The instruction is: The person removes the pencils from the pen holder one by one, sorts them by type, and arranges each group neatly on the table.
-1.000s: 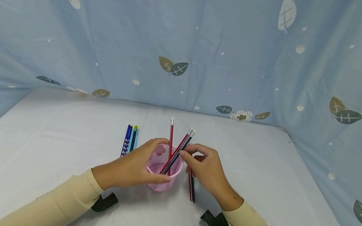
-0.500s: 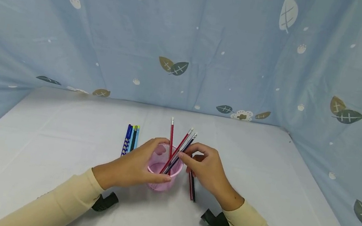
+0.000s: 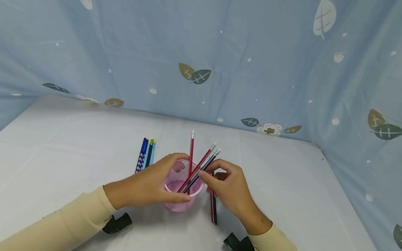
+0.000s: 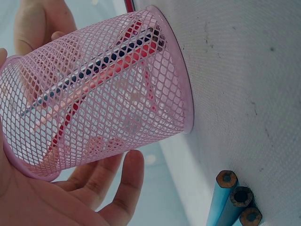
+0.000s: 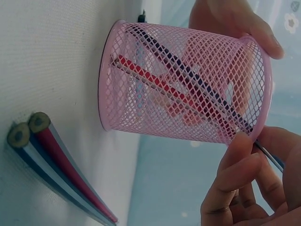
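Note:
My left hand (image 3: 152, 183) holds a pink mesh pencil cup (image 3: 178, 207) around its side near the rim; the cup stands upright on the table. Inside it, a red pencil (image 3: 192, 148) leans against the far rim and a second red pencil (image 3: 205, 156) slants right. Beside that one is a dark blue pencil (image 3: 213, 157), its lower end in the cup. The thumb and forefinger of my right hand (image 3: 230, 187) pinch this dark pencil at the right rim. Through the mesh (image 5: 178, 89), the right wrist view shows the pencils crossing.
Two pencils, one red-striped (image 3: 211, 210) and one dark (image 3: 215, 213), lie right of the cup, partly under my right hand. Several blue pencils (image 3: 146, 152) lie side by side to the left, partly behind my left hand. A patterned blue curtain (image 3: 139, 39) surrounds the white table (image 3: 286, 180).
The dark blue pencil's top has tipped right, away from the slanting red pencil, mostly in the first half second. My left hand and the cup have stayed in place.

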{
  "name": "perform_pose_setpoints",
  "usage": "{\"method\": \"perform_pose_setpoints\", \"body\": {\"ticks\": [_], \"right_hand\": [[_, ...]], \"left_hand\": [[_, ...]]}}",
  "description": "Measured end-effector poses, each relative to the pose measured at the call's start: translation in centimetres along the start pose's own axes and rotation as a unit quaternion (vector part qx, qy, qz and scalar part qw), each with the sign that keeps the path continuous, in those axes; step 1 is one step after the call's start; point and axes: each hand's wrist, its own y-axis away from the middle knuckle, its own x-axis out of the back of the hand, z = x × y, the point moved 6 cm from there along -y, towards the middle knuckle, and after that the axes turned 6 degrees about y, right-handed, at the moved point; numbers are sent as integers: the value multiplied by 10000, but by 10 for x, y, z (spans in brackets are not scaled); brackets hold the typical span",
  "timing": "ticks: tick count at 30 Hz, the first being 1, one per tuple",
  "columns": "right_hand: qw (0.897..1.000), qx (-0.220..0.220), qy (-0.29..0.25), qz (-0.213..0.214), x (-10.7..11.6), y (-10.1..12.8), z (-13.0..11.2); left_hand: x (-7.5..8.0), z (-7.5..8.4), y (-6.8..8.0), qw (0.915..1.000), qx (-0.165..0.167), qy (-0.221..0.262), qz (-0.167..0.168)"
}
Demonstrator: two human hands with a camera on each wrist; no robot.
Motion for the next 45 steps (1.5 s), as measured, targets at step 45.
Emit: {"method": "perform_pose_setpoints", "body": {"ticks": [45], "right_hand": [[9986, 395, 325, -149, 1, 4, -15]], "left_hand": [[0, -3, -1, 9999, 4, 142, 9]]}}
